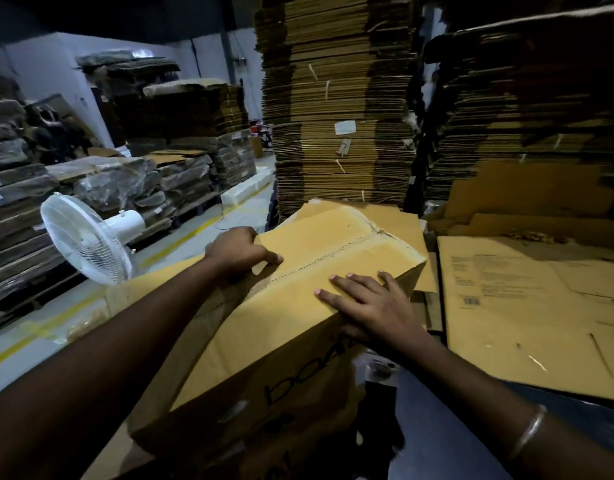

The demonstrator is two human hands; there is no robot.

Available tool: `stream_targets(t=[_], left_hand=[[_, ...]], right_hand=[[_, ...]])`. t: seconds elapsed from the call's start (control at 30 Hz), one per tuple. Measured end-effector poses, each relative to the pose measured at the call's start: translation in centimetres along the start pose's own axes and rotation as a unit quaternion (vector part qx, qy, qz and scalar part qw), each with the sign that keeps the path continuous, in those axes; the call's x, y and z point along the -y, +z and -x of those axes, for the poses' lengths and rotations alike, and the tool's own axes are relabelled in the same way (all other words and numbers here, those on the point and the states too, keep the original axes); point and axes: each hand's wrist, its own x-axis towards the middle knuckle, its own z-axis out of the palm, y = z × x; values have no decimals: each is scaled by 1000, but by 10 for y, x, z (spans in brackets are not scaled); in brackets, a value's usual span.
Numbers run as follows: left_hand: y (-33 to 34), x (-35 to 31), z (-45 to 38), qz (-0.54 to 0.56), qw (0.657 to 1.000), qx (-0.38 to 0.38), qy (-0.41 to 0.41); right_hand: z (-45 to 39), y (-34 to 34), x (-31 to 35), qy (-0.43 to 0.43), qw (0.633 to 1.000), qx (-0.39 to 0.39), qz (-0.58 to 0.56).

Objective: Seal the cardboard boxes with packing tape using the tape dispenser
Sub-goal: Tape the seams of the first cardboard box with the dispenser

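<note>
Head view: my left hand [241, 252] grips the box [319, 271] flap edge, right hand [366, 306] lies flat beside the seam [328, 256], which runs away from me; no dispenser visible.

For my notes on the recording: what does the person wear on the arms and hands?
Both forearms are bare, with no sleeves in view and no gloves. The left hand wears nothing. The right hand has no rings; a thin silver bangle circles that forearm.

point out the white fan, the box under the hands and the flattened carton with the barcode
white fan [85, 239], head view, front grille
cardboard box [336, 244], head view, top face
flattened carton [527, 306], head view, printed face beside the barcode
</note>
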Motion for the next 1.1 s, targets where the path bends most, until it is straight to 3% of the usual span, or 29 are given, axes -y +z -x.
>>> stream_targets(t=[0.27,0.43,0.53,0.7,0.93,1.1], left_hand=[[33,-131,31,-5,995,27,99],[80,-212,77,44,991,51,120],[120,-253,111,87,986,85,113],[194,-314,169,159,974,144,76],[281,-378,251,208,961,182,5],[317,-407,297,196,971,129,-49]], right_hand=[[122,-53,-80,60,997,38,41],[214,-80,-110,151,987,52,20],[274,-93,-129,197,979,51,-13],[377,-99,-171,252,959,112,-62],[477,-113,-224,206,953,204,-91],[516,-104,-249,178,951,245,-61]])
